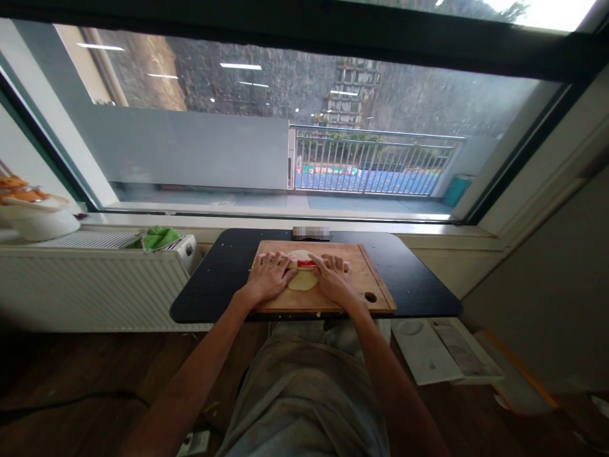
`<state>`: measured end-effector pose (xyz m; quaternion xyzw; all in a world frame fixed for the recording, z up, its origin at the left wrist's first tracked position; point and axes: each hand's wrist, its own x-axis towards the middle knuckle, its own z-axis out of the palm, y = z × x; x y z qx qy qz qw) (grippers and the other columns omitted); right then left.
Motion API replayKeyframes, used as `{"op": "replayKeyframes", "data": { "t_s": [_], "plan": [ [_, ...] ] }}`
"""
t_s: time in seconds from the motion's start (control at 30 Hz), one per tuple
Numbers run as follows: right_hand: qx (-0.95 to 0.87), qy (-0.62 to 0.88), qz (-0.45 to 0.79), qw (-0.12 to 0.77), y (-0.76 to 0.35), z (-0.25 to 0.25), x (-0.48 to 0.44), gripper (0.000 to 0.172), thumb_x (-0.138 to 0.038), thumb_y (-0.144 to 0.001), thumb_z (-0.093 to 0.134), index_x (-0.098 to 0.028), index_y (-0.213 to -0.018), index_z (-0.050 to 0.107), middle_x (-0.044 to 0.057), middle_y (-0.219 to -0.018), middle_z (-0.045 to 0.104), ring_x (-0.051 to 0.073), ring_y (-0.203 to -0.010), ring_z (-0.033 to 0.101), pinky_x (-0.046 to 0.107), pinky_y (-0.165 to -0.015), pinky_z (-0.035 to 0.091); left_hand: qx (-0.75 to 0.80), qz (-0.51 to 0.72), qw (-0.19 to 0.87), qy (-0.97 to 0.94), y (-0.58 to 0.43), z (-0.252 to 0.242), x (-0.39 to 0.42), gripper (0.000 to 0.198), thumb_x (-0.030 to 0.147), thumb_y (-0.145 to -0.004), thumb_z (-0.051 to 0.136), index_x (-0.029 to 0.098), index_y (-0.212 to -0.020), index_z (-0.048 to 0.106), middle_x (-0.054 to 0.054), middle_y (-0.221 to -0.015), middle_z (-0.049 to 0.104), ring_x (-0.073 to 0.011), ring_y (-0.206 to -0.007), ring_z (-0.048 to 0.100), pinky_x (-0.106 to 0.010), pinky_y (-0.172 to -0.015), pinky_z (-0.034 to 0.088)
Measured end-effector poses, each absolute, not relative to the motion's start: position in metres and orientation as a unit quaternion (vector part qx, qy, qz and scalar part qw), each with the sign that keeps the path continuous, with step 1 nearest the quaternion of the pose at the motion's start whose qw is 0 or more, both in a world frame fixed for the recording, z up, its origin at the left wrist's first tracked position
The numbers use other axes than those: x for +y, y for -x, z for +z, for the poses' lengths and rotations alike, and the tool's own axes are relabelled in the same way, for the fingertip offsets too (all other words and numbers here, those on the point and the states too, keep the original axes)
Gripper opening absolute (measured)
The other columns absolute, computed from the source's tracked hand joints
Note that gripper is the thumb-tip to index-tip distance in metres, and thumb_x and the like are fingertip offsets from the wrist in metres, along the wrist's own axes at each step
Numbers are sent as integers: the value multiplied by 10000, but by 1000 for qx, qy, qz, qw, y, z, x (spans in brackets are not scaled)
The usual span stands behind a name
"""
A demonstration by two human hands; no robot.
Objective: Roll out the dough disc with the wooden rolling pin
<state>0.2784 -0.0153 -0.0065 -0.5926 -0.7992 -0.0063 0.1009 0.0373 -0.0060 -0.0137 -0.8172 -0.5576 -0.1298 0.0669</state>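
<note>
Your left hand [270, 274] and right hand [335, 277] rest on a pale, red-labelled, cylindrical rolling pin [306, 264] | can't tell whether your fingers close round it | pin across flat, round, cream dough [303, 281] on brown wooden board [372, 274]

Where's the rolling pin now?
In the head view's centre, the rolling pin lies across the dough on the board, under the left hand and right hand.

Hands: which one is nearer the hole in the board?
The right hand: the hole lies just beyond its wrist side, toward the right edge of the board. The left hand is over by the left edge.
</note>
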Motion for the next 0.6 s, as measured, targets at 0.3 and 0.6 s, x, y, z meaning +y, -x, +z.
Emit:
{"op": "replayKeyframes", "data": {
  "t_s": [0.3,0.6],
  "plan": [
    [-796,593,53,105,-272,14,32,556,-427,-1207,245,-415,-1727,442,133,-1666,507,361,-1495,428,657,-1232,367,-606,-90,35,790,-35,-3,32,628,624,-1151,305,316,-1643,546,-143,-1675,561,-396,-1501,487,-595,-1241,335],
    [-787,606,34,112,-260,19,57,554,-370,-1184,257,-321,-1578,644,169,-1503,612,368,-1364,477,571,-1111,446,-612,-64,24,788,-40,7,51,671,628,-1155,239,262,-1627,544,-182,-1636,569,-399,-1457,536,-600,-1228,346]
  ]
}}
